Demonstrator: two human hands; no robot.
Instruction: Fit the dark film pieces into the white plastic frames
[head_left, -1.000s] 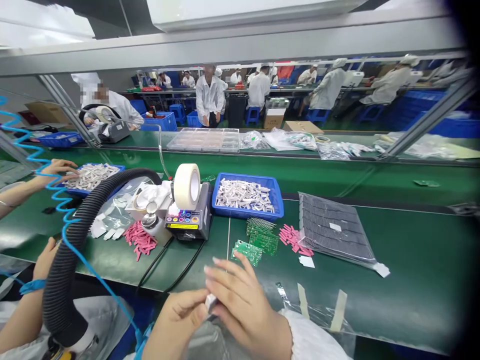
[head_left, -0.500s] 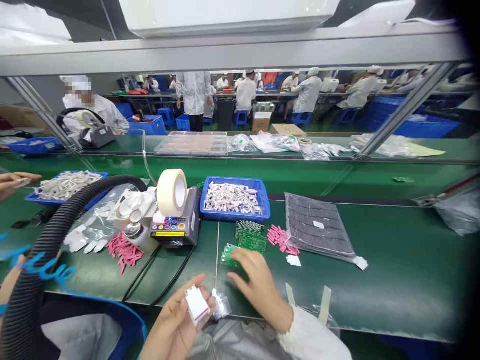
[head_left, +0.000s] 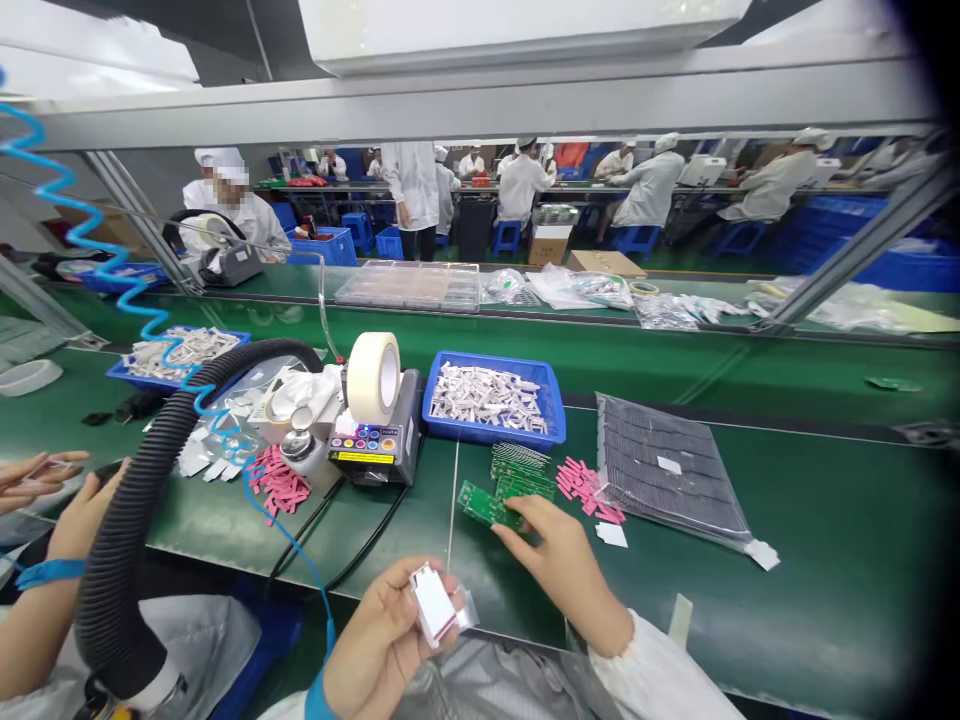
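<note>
My left hand (head_left: 386,635) is closed around a small flat white plastic part (head_left: 433,603) with a pinkish-red edge. A crumpled piece of clear plastic (head_left: 466,608) shows beside its fingers. Thumb and fingertips of my right hand (head_left: 570,570) pinch the near end of a green circuit board (head_left: 478,502). Behind that board lie more green circuit boards (head_left: 525,484), partly hidden by my right hand. Pink strips (head_left: 585,488) are scattered to their right, and a white cut piece (head_left: 611,535) lies close by.
A blue bin (head_left: 559,400) of white plastic frames stands behind the boards. Left of it are a grey device (head_left: 409,420) with a tape roll (head_left: 375,378), a pump bottle (head_left: 304,450) and a black hose (head_left: 112,560). A bagged dark tray (head_left: 667,470) lies right. A co-worker's hands (head_left: 82,515) are far left.
My right hand has come down onto the green circuit board and its fingers have closed on it. The view has shifted left. My left hand still holds the white part.
</note>
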